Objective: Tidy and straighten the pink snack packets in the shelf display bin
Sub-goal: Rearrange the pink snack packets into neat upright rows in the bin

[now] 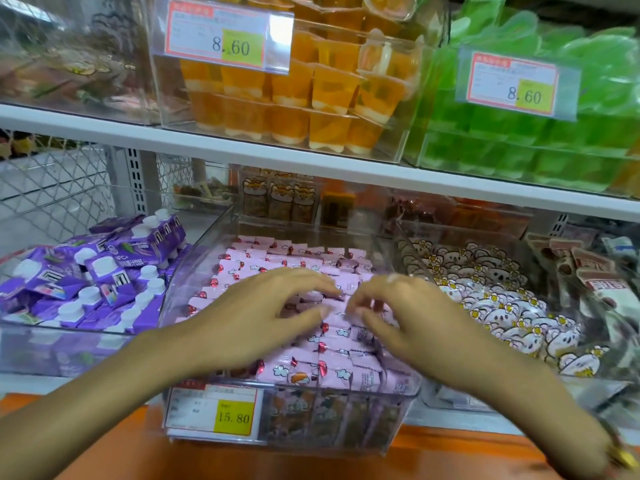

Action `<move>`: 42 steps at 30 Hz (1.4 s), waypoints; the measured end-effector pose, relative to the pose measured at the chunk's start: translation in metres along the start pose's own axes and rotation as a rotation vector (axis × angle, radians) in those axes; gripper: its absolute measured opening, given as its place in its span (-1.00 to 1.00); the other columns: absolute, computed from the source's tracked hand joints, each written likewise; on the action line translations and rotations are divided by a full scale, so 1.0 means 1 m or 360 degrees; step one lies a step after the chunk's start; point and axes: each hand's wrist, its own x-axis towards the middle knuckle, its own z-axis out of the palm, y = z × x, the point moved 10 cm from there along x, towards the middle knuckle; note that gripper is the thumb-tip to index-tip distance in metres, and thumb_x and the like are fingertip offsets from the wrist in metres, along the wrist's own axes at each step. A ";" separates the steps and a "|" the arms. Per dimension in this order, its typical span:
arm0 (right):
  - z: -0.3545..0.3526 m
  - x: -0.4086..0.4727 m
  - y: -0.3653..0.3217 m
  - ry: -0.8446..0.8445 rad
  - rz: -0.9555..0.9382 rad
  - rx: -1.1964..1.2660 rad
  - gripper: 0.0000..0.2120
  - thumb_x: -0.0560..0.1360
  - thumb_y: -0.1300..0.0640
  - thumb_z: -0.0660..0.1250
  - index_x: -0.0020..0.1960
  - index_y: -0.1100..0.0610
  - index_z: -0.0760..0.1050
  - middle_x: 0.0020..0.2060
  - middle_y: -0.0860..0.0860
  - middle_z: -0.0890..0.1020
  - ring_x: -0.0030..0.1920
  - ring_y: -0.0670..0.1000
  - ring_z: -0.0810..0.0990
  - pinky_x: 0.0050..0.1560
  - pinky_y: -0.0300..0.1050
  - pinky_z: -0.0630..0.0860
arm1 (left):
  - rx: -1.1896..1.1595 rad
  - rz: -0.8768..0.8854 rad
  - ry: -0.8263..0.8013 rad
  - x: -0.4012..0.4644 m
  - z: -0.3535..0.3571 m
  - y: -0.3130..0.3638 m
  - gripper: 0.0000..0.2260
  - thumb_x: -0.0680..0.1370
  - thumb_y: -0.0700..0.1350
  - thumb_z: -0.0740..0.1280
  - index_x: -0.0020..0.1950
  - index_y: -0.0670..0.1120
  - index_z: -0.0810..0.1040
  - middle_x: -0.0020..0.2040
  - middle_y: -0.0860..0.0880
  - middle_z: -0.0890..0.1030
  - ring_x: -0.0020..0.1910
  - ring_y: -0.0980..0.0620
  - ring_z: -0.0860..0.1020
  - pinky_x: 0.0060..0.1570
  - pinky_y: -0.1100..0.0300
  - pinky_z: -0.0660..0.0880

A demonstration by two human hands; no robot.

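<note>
Your fingers are spread and bent, tips resting on the pink packets (332, 344); whether either the left hand (263, 306) or the right hand (408, 313) pinches one is blurred. The packets fill the clear bin (398, 410) between purple cartons (104, 271) and white flower-print bags (502, 306). A price tag (214, 410) fronts the bin.
</note>
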 end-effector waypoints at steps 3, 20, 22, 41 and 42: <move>0.007 -0.027 -0.010 -0.0092 0.0030 0.0089 -0.84 0.56 -0.05 0.18 0.03 -0.10 0.52 -0.11 -0.15 0.57 -0.14 -0.13 0.50 -0.07 -0.10 0.45 | 0.0095 0.0046 -0.0127 -0.011 0.019 0.001 -0.59 0.55 0.27 0.14 0.39 0.26 0.34 0.34 0.37 0.37 0.30 0.43 0.29 0.31 0.28 0.31; 0.031 -0.039 -0.014 -0.0265 -0.0008 -0.0030 -0.66 0.59 -0.11 0.13 0.31 -0.03 0.38 0.10 -0.07 0.40 0.14 -0.08 0.34 -0.04 -0.27 0.20 | 0.0312 -0.0025 -0.0492 -0.013 0.036 0.007 -0.45 0.45 0.40 0.04 0.42 0.29 0.26 0.38 0.35 0.29 0.34 0.32 0.22 0.33 0.27 0.21; 0.031 -0.038 -0.014 -0.0300 -0.0019 0.0007 -0.66 0.59 -0.08 0.14 0.31 0.01 0.38 0.11 -0.05 0.41 0.12 -0.09 0.33 -0.07 -0.32 0.16 | 0.0262 -0.0051 -0.0525 -0.013 0.035 0.005 -0.44 0.44 0.41 0.05 0.41 0.30 0.26 0.37 0.37 0.30 0.32 0.34 0.22 0.30 0.28 0.23; 0.007 -0.045 -0.028 0.0063 -0.0240 -0.0304 -0.67 0.60 -0.05 -0.07 0.02 0.05 0.42 -0.32 -0.05 0.35 -0.41 0.12 0.32 -0.50 -0.03 0.28 | 0.0142 -0.0086 -0.0457 -0.009 0.034 0.004 -0.59 0.51 0.19 0.30 0.35 0.17 0.43 0.28 0.23 0.46 0.22 0.32 0.37 0.05 0.67 0.16; 0.005 -0.046 -0.028 0.0078 -0.0240 -0.0294 -0.68 0.60 -0.05 -0.04 0.01 0.05 0.44 -0.34 -0.04 0.39 -0.43 0.14 0.37 -0.52 -0.03 0.31 | 0.0136 -0.0086 -0.0457 -0.009 0.033 0.004 -0.59 0.51 0.19 0.29 0.35 0.18 0.43 0.29 0.23 0.46 0.21 0.32 0.37 0.06 0.66 0.17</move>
